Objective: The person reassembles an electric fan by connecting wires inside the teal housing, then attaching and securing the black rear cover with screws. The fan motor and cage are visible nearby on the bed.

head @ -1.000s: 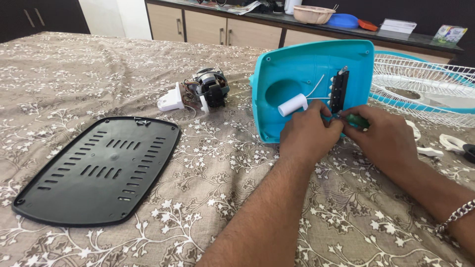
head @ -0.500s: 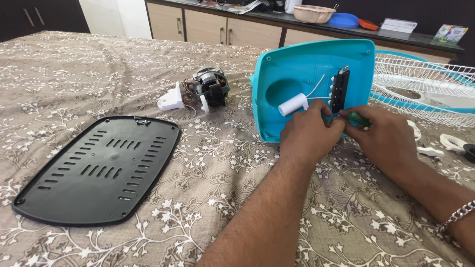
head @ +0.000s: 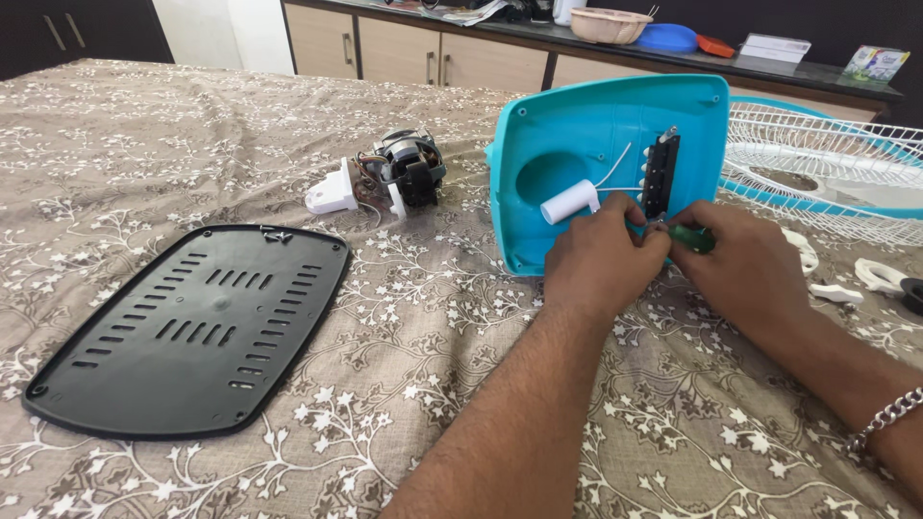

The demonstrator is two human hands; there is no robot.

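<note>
A turquoise plastic fan base shell [head: 577, 125] lies open side towards me on a brown flowered cloth [head: 413, 317]. Inside it are a white cylinder [head: 569, 203] with thin white wires and a black switch strip [head: 660, 175]. My left hand [head: 601, 259] rests on the shell's lower edge, fingertips pinched just below the switch strip. My right hand [head: 750, 274] grips a green-handled screwdriver [head: 692, 236], its tip aimed at the foot of the strip. The two hands touch at the fingertips.
A black slotted bottom plate [head: 192, 327] lies at the left. A small electric motor with a white bracket [head: 394, 178] sits behind it. A white wire fan guard [head: 827, 173] and white plastic parts [head: 880, 279] are at the right. Cabinets and a cluttered counter stand behind.
Almost nothing has moved. The right hand has turned the screwdriver slightly, and the green handle sits a little differently between the fingers.
</note>
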